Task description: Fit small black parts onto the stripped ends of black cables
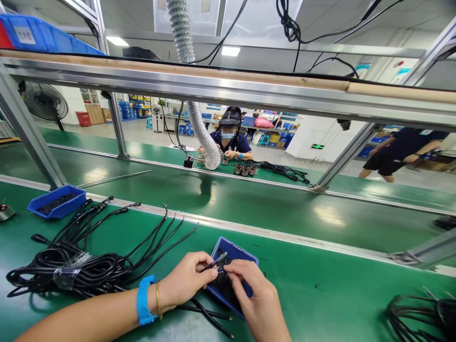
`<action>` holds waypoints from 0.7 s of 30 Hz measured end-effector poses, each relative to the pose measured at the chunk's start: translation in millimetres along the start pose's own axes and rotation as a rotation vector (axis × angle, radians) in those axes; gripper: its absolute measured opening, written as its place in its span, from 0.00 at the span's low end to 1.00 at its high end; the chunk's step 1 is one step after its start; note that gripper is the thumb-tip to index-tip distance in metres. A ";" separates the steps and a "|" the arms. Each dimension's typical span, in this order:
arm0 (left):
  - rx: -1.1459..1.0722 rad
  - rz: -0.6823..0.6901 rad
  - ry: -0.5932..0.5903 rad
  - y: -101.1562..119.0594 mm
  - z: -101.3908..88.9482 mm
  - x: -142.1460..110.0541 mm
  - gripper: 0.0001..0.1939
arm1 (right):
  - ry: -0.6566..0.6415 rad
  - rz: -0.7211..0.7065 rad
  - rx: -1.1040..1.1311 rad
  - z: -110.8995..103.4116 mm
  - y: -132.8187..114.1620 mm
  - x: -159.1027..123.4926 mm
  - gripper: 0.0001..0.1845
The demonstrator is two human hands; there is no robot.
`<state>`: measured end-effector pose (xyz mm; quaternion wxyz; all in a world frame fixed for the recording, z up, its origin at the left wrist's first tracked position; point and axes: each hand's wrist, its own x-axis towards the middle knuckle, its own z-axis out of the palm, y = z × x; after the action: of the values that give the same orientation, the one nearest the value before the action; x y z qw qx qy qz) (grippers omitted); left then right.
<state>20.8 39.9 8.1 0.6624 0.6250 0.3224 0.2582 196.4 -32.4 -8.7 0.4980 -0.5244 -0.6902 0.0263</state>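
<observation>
My left hand, with a blue band and a gold-coloured bracelet at its wrist, pinches a black cable end whose thin coloured wires fan out past the fingertips. Close beside it, the thumb and forefinger of my right hand are pressed together at the wires. Whatever small thing they hold is too small to make out. Beneath both hands sits a blue box filled with short black tube pieces. My hands cover part of the box. Black cable ends lie below my left wrist.
A tied bundle of black cables lies left, behind it a blue bin of black pieces. More cables lie right. Metal frame posts and a green conveyor belt separate me from a seated co-worker.
</observation>
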 end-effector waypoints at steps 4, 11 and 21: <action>0.006 0.003 -0.005 0.5 -1.2 -0.2 0.14 | 0.024 -0.036 -0.022 -5.7 -2.7 2.7 0.09; 0.011 0.002 -0.023 -2.4 -1.3 -1.7 0.13 | -0.059 -0.105 -0.038 -7.3 -9.7 4.8 0.12; -0.007 -0.003 -0.019 -5.7 -1.8 -1.6 0.13 | -0.055 -0.118 -0.070 -11.5 -7.6 4.7 0.11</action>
<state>18.0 39.4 2.5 0.6680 0.6247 0.3160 0.2524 199.6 -37.9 4.4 0.4610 -0.4990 -0.7337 -0.0128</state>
